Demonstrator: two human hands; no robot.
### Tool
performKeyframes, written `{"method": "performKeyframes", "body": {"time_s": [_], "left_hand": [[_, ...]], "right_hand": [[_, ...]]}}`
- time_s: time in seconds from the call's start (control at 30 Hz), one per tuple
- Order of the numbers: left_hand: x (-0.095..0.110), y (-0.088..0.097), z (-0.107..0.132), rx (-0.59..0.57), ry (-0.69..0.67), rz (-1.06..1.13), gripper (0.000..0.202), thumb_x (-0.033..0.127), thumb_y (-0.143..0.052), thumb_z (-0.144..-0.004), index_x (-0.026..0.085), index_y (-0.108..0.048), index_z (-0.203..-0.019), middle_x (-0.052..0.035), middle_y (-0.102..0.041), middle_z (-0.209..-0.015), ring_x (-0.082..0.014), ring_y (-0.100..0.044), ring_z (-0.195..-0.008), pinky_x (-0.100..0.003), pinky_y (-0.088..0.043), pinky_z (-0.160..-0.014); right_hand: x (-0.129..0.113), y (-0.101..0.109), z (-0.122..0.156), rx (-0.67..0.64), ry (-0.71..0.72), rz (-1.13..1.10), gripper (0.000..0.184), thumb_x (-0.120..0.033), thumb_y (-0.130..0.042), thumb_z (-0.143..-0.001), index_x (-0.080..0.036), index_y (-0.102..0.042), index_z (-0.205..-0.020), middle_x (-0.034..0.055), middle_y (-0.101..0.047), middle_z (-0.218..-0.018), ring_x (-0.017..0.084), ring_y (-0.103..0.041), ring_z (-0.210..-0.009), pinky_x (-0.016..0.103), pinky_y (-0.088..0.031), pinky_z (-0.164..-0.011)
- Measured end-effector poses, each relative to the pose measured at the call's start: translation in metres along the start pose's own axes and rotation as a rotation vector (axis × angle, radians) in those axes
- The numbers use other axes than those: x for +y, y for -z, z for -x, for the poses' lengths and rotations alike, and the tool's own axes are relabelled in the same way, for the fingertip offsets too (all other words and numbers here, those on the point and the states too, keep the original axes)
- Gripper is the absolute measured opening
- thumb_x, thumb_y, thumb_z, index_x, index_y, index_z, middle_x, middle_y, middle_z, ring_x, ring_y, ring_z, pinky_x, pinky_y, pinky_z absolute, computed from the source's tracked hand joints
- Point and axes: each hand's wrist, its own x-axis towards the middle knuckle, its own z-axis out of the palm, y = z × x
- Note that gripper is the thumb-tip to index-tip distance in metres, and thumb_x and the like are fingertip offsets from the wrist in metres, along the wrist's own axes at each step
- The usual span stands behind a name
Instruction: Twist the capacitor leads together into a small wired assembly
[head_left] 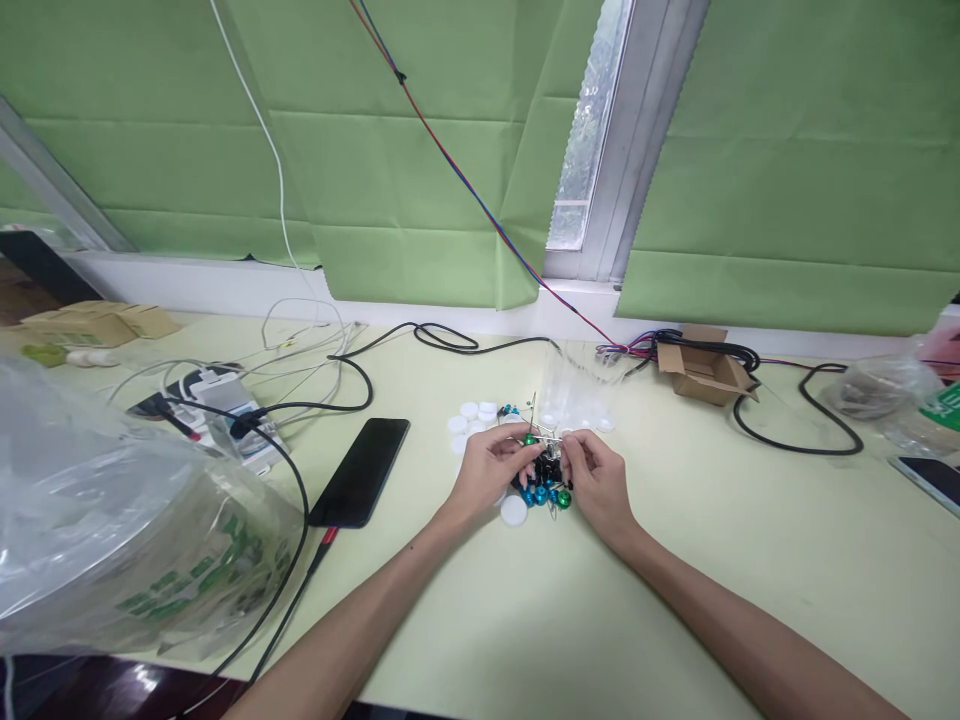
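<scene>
My left hand [495,465] is closed in a pinch around a small shiny green ball piece [529,439] with a thin wire standing up from it. Opposite it, my right hand [598,475] pinches the end of a thin pale rod [551,438] that spans the gap between both hands. Whether the rod joins the green piece is too small to tell. Beneath my fingers lies a pile of small black parts [549,468], with blue balls [541,494] and another green ball [564,498] at its near side. White round caps [514,511] surround the pile on the left.
A black phone [360,472] lies left of my hands, near a power strip [232,410] and tangled cables. A large plastic bag [150,540] fills the left side. Clear plastic tubes or sleeves [574,385] lie behind the pile, and an open cardboard box [705,375] stands back right.
</scene>
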Motion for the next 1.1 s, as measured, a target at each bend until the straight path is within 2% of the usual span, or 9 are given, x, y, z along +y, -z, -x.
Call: {"method": "performKeyframes", "body": {"time_s": [0.4,0.6,0.87,1.1], "left_hand": [[-0.0048,-0.0008,0.0015,0.033,-0.073,-0.098,0.025,0.034,-0.072,-0.076,0.016,-0.069,-0.094,0.0000,-0.060,-0.061,-0.0134,-0.056,-0.050,-0.027,-0.048,-0.049],[-0.0074,0.0002,0.0009,0.035,-0.113,-0.144,0.024,0.034,-0.070,-0.078,0.016,-0.069,-0.094,-0.0010,-0.060,-0.065,-0.0135,-0.056,-0.052,-0.027,-0.049,-0.050],[0.0007,-0.0019,0.0011,0.038,-0.027,-0.091,0.027,0.032,-0.073,-0.076,0.013,-0.067,-0.094,0.0003,-0.060,-0.058,-0.0111,-0.054,-0.046,-0.024,-0.046,-0.048],[0.0019,-0.0012,0.0002,-0.025,0.017,0.000,0.026,0.035,-0.072,-0.076,0.014,-0.065,-0.089,0.0009,-0.058,-0.056,-0.0113,-0.054,-0.047,-0.024,-0.047,-0.048]], "right_hand": [[-0.0021,0.0000,-0.0006,-0.037,-0.034,-0.076,0.034,-0.043,-0.051,-0.094,-0.021,-0.051,-0.068,-0.0058,-0.046,-0.049,0.011,-0.043,-0.042,0.025,-0.037,-0.046],[-0.0012,-0.0003,-0.0017,-0.061,-0.064,-0.162,0.031,-0.043,-0.052,-0.094,-0.020,-0.053,-0.073,-0.0070,-0.047,-0.048,0.009,-0.043,-0.036,0.023,-0.034,-0.038],[-0.0025,-0.0014,-0.0022,-0.040,-0.038,-0.224,0.020,-0.040,-0.057,-0.092,-0.020,-0.056,-0.088,-0.0065,-0.054,-0.052,0.010,-0.050,-0.038,0.021,-0.040,-0.038],[-0.0044,-0.0029,-0.0013,-0.010,0.023,-0.253,0.015,-0.035,-0.058,-0.091,-0.020,-0.060,-0.093,-0.0034,-0.059,-0.060,0.012,-0.058,-0.047,0.024,-0.047,-0.042]]}}
